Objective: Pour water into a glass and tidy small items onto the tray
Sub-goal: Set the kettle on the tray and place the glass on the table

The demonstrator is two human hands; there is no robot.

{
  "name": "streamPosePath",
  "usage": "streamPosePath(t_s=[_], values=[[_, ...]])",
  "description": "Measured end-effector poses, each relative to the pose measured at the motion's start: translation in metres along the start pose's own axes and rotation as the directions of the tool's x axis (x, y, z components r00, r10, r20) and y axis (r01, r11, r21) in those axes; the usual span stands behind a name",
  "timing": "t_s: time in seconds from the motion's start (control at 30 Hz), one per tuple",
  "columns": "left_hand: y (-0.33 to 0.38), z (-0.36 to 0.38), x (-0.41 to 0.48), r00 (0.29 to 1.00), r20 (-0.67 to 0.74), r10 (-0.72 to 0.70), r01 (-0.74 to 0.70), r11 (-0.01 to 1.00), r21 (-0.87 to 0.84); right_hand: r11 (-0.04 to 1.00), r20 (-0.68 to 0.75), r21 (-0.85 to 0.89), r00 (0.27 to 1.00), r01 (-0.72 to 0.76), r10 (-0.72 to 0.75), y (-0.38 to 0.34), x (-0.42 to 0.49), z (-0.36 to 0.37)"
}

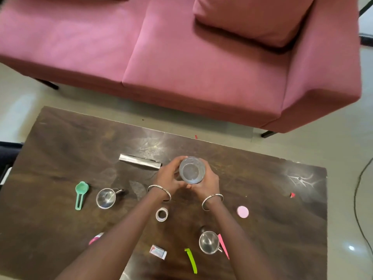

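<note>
Hands [171,176] cupped around glass [192,169]

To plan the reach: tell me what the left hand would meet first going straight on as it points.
The glass, which the left hand is gripping. Past it, seemingly only bare table; the foil strip lies left of that line.

Nothing here can be read: no words, numbers or brand names. The small white packet [158,252], on the near side of the tape roll [161,214], carries some red and blue print, too blurred to make out.
</note>
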State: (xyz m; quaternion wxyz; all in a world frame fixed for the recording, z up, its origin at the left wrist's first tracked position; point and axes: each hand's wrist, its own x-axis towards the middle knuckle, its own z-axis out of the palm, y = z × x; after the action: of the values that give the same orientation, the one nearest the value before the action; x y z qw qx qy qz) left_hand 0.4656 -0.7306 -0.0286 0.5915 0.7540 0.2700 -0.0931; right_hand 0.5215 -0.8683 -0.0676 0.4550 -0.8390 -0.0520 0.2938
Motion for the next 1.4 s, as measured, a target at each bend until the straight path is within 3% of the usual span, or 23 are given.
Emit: streamPosePath(t_s=[0.77,0.97,1.17,1.27,1.4], values=[[-0.051,0.007,0.017,1.000,-0.003,-0.015,0.015,1.000,-0.002,0.999,0.009,-0.043,1.000,-0.006,0.006,0.036,0.020,0.030],[-0.051,0.006,0.007,0.995,-0.028,-0.094,0.096,0.994,0.054,0.989,0.014,-0.104,0.994,-0.106,0.108,0.032,0.015,0.027],[-0.046,-0.020,-0.050,0.991,-0.126,-0.052,0.088,0.949,0.302,0.929,-0.176,-0.066,0.920,-0.365,0.350,0.017,-0.030,0.019],[-0.042,-0.032,-0.089,0.981,-0.188,-0.036,0.091,0.951,0.294,0.947,-0.259,-0.022,0.916,-0.321,0.305,-0.004,-0.072,0.018],[-0.037,-0.049,-0.147,0.965,-0.260,-0.024,0.093,0.962,0.256,0.973,-0.244,-0.055,0.948,-0.225,0.205,-0.038,-0.131,0.029]])
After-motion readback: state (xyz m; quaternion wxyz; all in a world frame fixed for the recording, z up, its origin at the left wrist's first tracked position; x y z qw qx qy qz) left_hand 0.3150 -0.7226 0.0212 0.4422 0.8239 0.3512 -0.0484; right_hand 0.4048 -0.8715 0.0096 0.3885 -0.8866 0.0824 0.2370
